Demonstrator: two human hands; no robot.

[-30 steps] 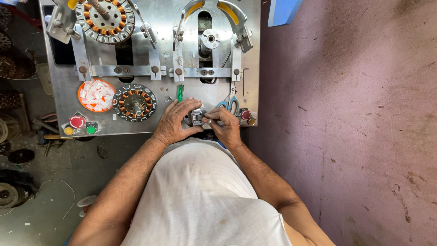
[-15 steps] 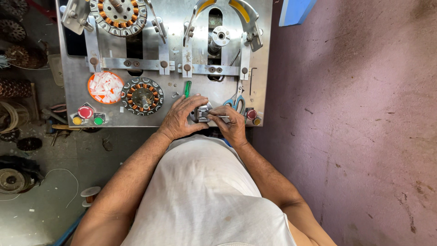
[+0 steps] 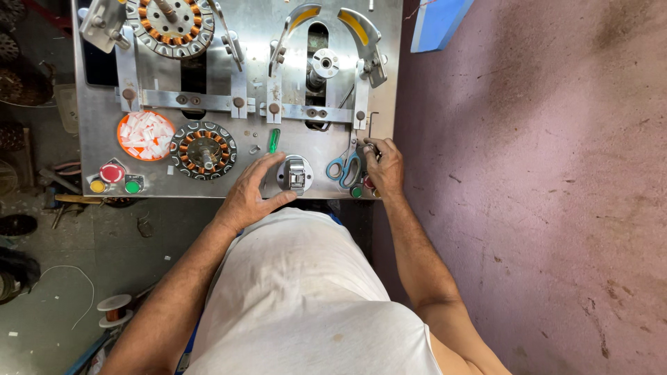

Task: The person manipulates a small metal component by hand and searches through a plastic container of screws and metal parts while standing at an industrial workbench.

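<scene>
A small round metal part [image 3: 295, 173] with a chrome block in its middle sits at the front of the steel machine plate [image 3: 326, 139]. My left hand [image 3: 251, 189] cups its left side, fingers above and thumb below. My right hand [image 3: 383, 167] is at the plate's right edge with curled fingers. Its fingertips pinch the lower end of a thin bent metal key [image 3: 372, 125]. Blue-handled scissors [image 3: 345, 167] lie between my two hands.
On the plate are a wound stator [image 3: 203, 149], an orange dish of white slips [image 3: 145, 135], a green-handled tool [image 3: 274, 139], a spindle [image 3: 324, 64] between curved yellow guides, and coloured push buttons [image 3: 112, 177]. Wire spools [image 3: 113, 310] lie on the floor at left.
My right hand has left the round metal part and moved right to the bent key at the plate's edge. My left hand stays on the part. The camera view has shifted.
</scene>
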